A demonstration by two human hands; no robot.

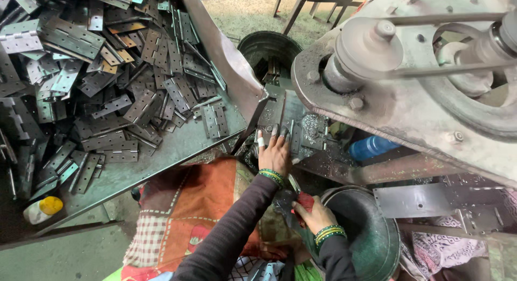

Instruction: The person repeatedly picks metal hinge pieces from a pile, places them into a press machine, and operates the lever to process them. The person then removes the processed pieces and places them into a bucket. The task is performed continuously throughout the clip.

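The left hand (276, 151) lies flat, fingers spread and gripping nothing, pressing on a grey steel hinge plate (293, 116) that rests on the machine bed (318, 135) beneath the press head; bright metal shavings are scattered over that bed beside the plate. One finger wears a pale tape wrap, and green and gold bangles circle the wrist above a dark ribbed sleeve. The right hand (312, 213) is lower, its grip closed around a small red-handled tool (305, 201) and what seems a thin metal piece, just at the rim of a round, dull metal basin (366, 232).

Above the hands stands the heavy cast machine frame (409, 103), dusty grey-brown, with a round pulley (369, 46) and a belt running right. A blue plastic bottle (371, 147) lies under the frame, near the bed. A second dark round bucket (269, 52) sits behind the bed.

To the left, the steel desk (161, 157) carries a large heap of flat, perforated hinges (107, 81), dull grey with some rusty tints, reaching its far left corner. Below the desk's near edge lies a small white bottle with a yellow cap (43, 210). An orange patterned cloth (199, 205) covers the person's lap.
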